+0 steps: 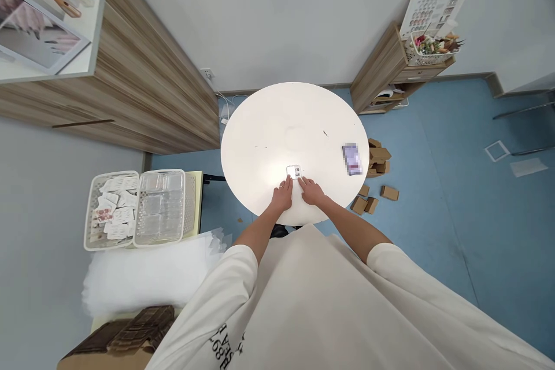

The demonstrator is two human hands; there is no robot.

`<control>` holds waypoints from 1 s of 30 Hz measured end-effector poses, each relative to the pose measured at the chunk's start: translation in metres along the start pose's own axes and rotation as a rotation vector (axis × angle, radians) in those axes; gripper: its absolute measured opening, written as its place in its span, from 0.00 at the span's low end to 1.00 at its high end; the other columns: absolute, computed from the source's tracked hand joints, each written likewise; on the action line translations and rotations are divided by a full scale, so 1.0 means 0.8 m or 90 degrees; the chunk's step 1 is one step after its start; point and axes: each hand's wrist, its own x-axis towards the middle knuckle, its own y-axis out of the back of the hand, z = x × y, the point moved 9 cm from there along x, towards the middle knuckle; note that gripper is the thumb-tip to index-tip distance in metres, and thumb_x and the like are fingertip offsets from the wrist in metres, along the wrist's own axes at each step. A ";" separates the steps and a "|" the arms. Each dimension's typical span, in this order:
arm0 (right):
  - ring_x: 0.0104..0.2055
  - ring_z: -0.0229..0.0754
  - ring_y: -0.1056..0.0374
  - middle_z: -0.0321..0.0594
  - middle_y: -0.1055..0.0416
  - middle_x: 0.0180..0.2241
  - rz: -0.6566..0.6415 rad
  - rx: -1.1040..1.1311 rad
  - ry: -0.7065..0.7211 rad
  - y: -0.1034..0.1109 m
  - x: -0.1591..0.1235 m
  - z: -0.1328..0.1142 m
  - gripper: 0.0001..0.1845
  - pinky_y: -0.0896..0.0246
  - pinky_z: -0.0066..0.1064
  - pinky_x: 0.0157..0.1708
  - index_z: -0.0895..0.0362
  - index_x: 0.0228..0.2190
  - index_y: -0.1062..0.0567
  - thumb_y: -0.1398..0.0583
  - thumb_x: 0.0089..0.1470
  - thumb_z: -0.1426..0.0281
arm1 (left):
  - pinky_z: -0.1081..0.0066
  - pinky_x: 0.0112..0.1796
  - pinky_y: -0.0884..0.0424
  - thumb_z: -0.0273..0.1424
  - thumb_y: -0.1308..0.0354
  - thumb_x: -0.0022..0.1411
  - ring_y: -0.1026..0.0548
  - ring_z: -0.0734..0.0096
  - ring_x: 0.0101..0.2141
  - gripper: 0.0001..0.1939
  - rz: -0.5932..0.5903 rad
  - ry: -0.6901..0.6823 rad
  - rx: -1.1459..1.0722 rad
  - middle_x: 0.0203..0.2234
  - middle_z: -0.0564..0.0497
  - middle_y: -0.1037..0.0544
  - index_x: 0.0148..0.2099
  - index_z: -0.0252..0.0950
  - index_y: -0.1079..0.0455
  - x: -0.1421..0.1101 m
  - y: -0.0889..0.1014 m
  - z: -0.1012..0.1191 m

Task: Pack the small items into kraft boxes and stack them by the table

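Apparently both flat hands, left hand [282, 195] and right hand [310, 190], touch the small packet [294, 171].

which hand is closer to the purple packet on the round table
Right. The right hand rests near the table's front edge, on the same side as the purple packet, with bare tabletop between them. The left hand sits farther away, beyond the right one.

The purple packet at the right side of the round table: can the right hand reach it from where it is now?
Probably yes. The right hand rests by the small white card, and bare tabletop lies between it and the purple packet, with nothing in the way.
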 end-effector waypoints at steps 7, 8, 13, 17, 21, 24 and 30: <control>0.73 0.53 0.63 0.43 0.65 0.74 -0.017 0.029 -0.014 0.000 -0.002 -0.001 0.46 0.46 0.43 0.63 0.54 0.72 0.63 0.46 0.60 0.71 | 0.52 0.54 0.34 0.23 0.51 0.62 0.50 0.47 0.69 0.50 0.006 -0.010 -0.007 0.74 0.48 0.74 0.75 0.42 0.80 0.002 0.007 -0.001; 0.74 0.52 0.64 0.43 0.66 0.74 -0.023 0.039 -0.011 0.000 -0.005 0.000 0.46 0.46 0.43 0.63 0.53 0.72 0.65 0.46 0.61 0.71 | 0.53 0.54 0.33 0.23 0.51 0.62 0.50 0.47 0.69 0.50 0.011 -0.015 -0.013 0.73 0.49 0.75 0.75 0.43 0.80 0.000 0.008 0.000; 0.74 0.49 0.65 0.44 0.67 0.74 -0.074 0.069 -0.006 -0.006 -0.023 0.008 0.46 0.49 0.42 0.64 0.52 0.72 0.67 0.46 0.63 0.67 | 0.53 0.52 0.31 0.24 0.50 0.63 0.44 0.45 0.66 0.51 -0.008 0.012 -0.028 0.73 0.48 0.79 0.74 0.46 0.83 -0.014 0.008 -0.004; 0.74 0.49 0.62 0.43 0.65 0.74 -0.087 0.062 0.006 -0.009 -0.036 0.019 0.44 0.47 0.41 0.63 0.53 0.72 0.65 0.47 0.63 0.66 | 0.52 0.56 0.35 0.25 0.51 0.63 0.47 0.45 0.68 0.49 0.021 0.058 -0.038 0.73 0.46 0.77 0.75 0.43 0.80 -0.031 0.017 -0.009; 0.71 0.51 0.53 0.46 0.59 0.73 -0.064 0.033 0.025 -0.004 -0.039 0.025 0.41 0.46 0.40 0.62 0.56 0.72 0.59 0.49 0.64 0.66 | 0.50 0.62 0.45 0.26 0.52 0.64 0.53 0.47 0.70 0.46 0.080 0.106 -0.051 0.74 0.43 0.71 0.76 0.40 0.75 -0.057 0.025 -0.012; 0.69 0.54 0.49 0.49 0.55 0.72 -0.014 -0.008 0.037 0.007 -0.038 0.019 0.37 0.46 0.43 0.61 0.58 0.71 0.52 0.50 0.65 0.66 | 0.50 0.63 0.48 0.28 0.52 0.65 0.53 0.47 0.70 0.44 0.102 0.136 -0.071 0.74 0.40 0.67 0.76 0.38 0.71 -0.080 0.021 -0.015; 0.67 0.55 0.47 0.49 0.49 0.69 0.063 -0.039 0.095 0.025 -0.045 -0.027 0.31 0.46 0.43 0.60 0.56 0.68 0.44 0.51 0.65 0.67 | 0.52 0.63 0.46 0.29 0.53 0.66 0.52 0.49 0.70 0.40 0.120 0.177 -0.089 0.74 0.39 0.64 0.75 0.37 0.65 -0.125 0.005 -0.032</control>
